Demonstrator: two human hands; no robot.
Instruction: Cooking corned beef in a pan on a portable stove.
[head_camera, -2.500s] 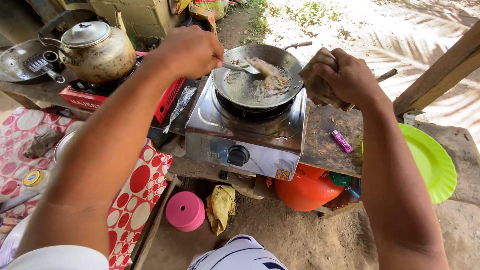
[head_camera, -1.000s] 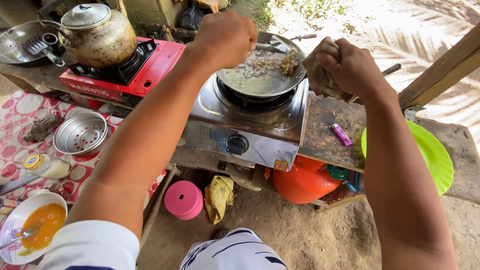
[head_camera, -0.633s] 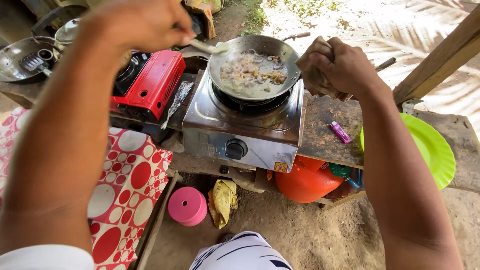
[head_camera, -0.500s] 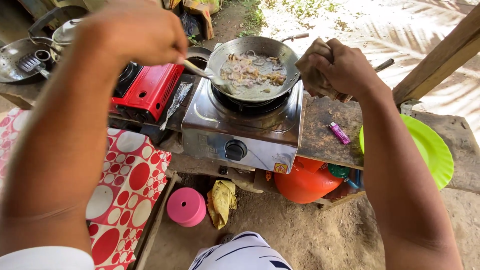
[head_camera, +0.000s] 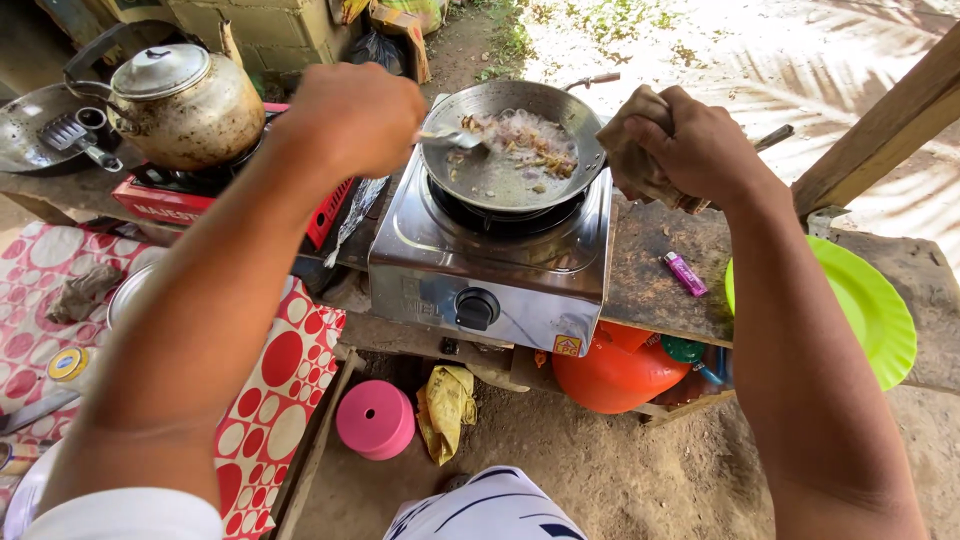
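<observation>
Outdoor dirt yard, wooden bench (head_camera: 650, 285). One steel gas stove (head_camera: 495, 265) carries one frying pan (head_camera: 510, 145) of browning bits. My left hand (head_camera: 350, 115) fists one spoon (head_camera: 450, 138) in it; my right hand (head_camera: 690, 145) clenches a folded cloth (head_camera: 630, 150) at the pan's rim. One kettle (head_camera: 185, 105) left of the stove.

Left side: dented metal kettle (head_camera: 185, 105) sitting on a red portable stove (head_camera: 165, 195), grey pan (head_camera: 30, 125) behind it with a slotted spatula (head_camera: 70, 130) in it. Red-and-white dotted cloth (head_camera: 280, 380) below. On the counter (head_camera: 650, 285): pink lighter (head_camera: 685, 273), lime green plate (head_camera: 870, 310) at the right edge. Underneath: orange gas canister (head_camera: 615, 375), pink round lid (head_camera: 375, 420), crumpled yellow wrapper (head_camera: 447, 408) on the dirt.
</observation>
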